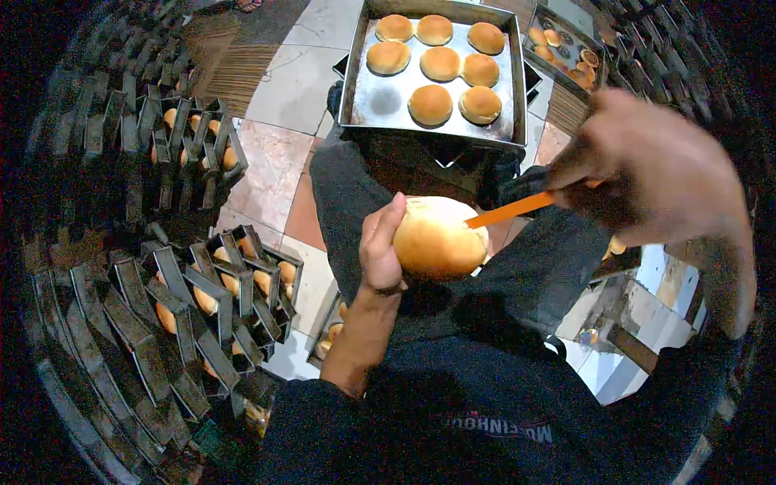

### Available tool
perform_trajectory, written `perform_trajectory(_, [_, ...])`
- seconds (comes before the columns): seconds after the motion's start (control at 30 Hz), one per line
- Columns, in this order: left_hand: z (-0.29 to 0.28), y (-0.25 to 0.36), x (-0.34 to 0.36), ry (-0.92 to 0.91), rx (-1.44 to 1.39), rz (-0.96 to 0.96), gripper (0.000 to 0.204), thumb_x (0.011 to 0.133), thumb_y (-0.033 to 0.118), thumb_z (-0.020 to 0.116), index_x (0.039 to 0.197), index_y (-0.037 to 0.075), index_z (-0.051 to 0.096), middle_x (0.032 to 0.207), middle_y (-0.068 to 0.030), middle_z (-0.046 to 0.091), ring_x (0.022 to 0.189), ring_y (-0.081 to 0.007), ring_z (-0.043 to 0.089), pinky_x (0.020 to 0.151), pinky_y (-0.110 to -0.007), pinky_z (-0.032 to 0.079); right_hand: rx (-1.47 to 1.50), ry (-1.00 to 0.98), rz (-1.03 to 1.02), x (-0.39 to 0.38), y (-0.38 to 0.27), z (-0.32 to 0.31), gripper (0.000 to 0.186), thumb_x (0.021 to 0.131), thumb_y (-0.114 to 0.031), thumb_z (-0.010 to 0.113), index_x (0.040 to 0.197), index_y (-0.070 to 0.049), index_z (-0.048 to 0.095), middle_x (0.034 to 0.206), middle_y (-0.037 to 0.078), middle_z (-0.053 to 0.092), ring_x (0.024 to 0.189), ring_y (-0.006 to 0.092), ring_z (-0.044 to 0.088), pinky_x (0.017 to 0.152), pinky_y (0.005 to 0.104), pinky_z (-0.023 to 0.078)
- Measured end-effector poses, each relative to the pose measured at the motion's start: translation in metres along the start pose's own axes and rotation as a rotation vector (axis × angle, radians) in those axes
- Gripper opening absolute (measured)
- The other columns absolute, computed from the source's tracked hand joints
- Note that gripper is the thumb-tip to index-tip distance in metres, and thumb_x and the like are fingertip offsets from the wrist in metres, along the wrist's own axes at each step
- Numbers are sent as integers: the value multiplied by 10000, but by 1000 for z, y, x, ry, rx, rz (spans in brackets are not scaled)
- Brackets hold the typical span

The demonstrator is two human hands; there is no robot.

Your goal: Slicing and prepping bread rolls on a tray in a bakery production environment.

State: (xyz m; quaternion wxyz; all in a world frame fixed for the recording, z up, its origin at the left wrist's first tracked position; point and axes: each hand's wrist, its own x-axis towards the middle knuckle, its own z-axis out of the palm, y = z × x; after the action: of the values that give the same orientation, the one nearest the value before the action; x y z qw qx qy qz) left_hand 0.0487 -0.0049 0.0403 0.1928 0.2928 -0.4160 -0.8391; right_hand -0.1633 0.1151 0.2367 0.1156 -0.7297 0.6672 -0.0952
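Note:
My left hand (pixel 381 249) is wrapped round a large golden-brown bun (pixel 436 242), holding it above my lap. In my right hand (pixel 655 170), blurred by motion, is a flat orange strip-like tool (pixel 515 209). The tool's tip meets the upper right side of the bun; whether it has gone into the crust I cannot tell. Just beyond the bun, a square metal tray (pixel 436 133) holds several round browned buns (pixel 440 64), some touching each other, with bare metal at its near left.
At left stand racks of narrow metal pans (pixel 206 295) with buns in them. A second tray (pixel 606 73) with buns and darker pieces lies at the upper right. Tiled floor (pixel 271 174) shows between, and a bundle of thin brown sticks (pixel 234 73) lies at upper left.

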Motion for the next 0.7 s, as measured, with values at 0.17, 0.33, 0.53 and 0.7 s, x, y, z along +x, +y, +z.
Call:
perform_trajectory(0.17, [-14, -4, 6, 37, -273, -77, 435, 958, 347, 397, 1009, -36, 597, 929, -145, 663, 824, -227, 658, 766, -340, 519, 77, -563, 377, 5, -2, -37, 132, 634, -72, 664, 765, -81, 680, 672, 99, 620, 682, 275, 585, 715, 369, 409])
perform_trajectory(0.33, [-27, -19, 9, 167, -339, -59, 458, 948, 396, 381, 1073, -2, 571, 979, -148, 655, 869, -272, 655, 799, -397, 527, 61, -148, 123, -3, -7, 11, 165, 643, -48, 650, 803, -70, 682, 725, 71, 633, 738, 252, 574, 729, 366, 421])
perform_trajectory(0.53, [-10, -7, 15, 49, -578, -51, 432, 946, 392, 387, 1089, 30, 574, 1008, -131, 649, 883, -269, 649, 815, -409, 518, 0, -445, 183, -10, -2, -14, 175, 681, -130, 724, 835, -61, 680, 827, 112, 599, 804, 267, 556, 671, 354, 451])
perform_trajectory(0.7, [-24, -4, 17, 102, -575, -4, 450, 935, 418, 386, 1091, 43, 580, 1054, -123, 636, 941, -264, 630, 853, -407, 494, -10, -255, 244, 0, -20, -3, 236, 661, -136, 743, 873, -55, 678, 822, 104, 567, 817, 265, 549, 694, 328, 461])
